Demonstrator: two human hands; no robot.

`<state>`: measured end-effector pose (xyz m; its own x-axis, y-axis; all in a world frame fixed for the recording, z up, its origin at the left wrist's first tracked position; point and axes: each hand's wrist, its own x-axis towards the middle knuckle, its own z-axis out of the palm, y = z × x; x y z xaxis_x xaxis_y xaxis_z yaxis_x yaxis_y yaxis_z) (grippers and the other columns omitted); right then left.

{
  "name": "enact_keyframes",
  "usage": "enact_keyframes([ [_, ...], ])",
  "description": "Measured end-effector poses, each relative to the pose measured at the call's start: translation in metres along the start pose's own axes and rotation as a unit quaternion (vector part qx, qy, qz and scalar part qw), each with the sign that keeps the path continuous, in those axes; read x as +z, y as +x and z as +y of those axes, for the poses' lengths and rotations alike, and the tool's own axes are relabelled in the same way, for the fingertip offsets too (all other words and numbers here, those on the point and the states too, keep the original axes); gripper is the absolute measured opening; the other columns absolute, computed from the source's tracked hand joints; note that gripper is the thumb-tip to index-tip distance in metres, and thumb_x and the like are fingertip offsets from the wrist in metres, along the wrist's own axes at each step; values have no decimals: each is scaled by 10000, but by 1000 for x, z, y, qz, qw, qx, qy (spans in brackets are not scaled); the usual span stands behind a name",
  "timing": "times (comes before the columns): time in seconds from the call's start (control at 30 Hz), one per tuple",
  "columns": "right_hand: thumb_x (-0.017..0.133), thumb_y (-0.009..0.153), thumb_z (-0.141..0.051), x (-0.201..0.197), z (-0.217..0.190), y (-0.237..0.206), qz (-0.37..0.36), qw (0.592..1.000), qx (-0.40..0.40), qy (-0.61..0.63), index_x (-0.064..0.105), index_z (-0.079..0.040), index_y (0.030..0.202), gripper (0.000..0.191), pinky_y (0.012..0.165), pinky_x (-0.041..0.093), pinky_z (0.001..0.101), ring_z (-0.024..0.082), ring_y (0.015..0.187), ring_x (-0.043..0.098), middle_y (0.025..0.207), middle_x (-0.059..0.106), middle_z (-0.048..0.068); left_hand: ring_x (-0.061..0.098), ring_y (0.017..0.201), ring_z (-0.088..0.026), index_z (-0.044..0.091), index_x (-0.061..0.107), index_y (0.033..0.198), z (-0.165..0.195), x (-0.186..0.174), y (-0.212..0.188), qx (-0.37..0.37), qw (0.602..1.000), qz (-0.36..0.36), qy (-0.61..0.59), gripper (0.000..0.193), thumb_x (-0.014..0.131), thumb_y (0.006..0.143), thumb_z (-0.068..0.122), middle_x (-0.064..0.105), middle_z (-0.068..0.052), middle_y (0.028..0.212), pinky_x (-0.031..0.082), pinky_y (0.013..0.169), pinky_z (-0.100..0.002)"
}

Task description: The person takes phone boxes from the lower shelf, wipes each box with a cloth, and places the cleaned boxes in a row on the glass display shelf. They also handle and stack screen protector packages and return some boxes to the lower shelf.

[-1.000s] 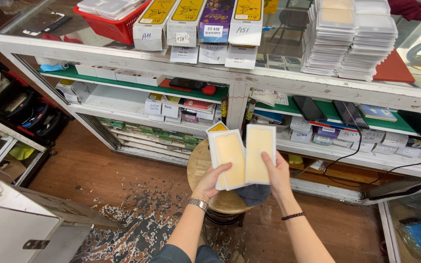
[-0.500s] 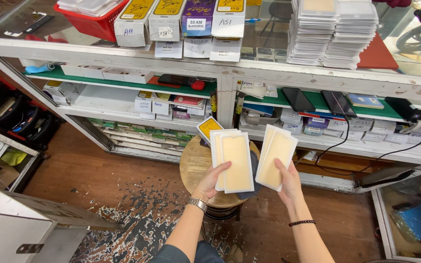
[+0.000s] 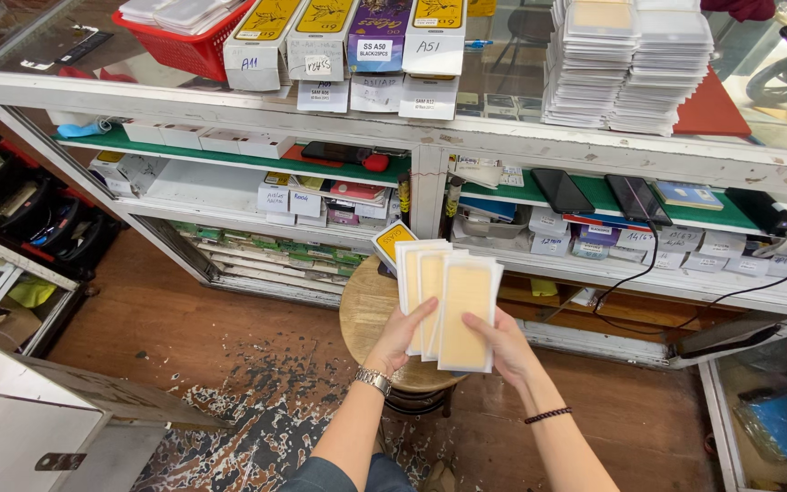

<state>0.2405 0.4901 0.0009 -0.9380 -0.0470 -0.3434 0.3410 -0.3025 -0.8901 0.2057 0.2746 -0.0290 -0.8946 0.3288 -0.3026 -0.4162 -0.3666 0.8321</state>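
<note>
My left hand grips a fanned stack of flat white packets with pale orange centres, thumb across their lower edge. My right hand holds the front packet, which overlaps the stack on its right side. Both hands are raised over a round wooden stool. A small yellow box sits on the stool behind the packets. A metal watch is on my left wrist and a dark band on my right.
A white glass display counter stands ahead with phones, boxes and cables on green shelves. On top sit a red basket, labelled boxes and tall stacks of white packets. A white cabinet is at lower left. The wooden floor is worn.
My right hand has brought its packet back left against the stack in my left hand; half a second ago the two were held apart.
</note>
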Motion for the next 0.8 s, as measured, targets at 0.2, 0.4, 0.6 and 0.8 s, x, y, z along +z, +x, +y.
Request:
enact_keyframes([
  [0.2,679,871,-176,6,1,12,37,998,5,52,553,-30,1364,529,967,594,451,279,1159,685,1291,682,171,711,1118,-230,-17,517,1412,12,-10,-2,-11,996,9,-85,599,668,933,309,673,-178,1307,615,892,-380],
  [0.4,680,915,-167,11,8,23,-28,997,28,71,555,18,1370,508,1009,547,430,274,1189,649,1319,662,176,732,1100,-211,-11,557,1395,19,-20,1,-72,976,30,-202,609,574,974,429,707,-168,1284,613,867,-327],
  [0.6,670,908,-155,33,12,30,-53,994,21,97,526,-4,1411,544,1010,537,414,254,1218,632,1358,637,152,708,1084,-212,-65,592,1341,24,-29,7,91,993,56,47,520,696,950,261,703,-185,1272,586,874,-345],
  [0.8,676,883,-137,50,18,51,-18,988,32,151,512,-44,1407,557,1032,530,426,256,1210,642,1358,630,148,729,1027,-201,-42,602,1312,32,-50,15,56,993,90,-48,521,582,995,371,740,-143,1178,602,839,-334],
])
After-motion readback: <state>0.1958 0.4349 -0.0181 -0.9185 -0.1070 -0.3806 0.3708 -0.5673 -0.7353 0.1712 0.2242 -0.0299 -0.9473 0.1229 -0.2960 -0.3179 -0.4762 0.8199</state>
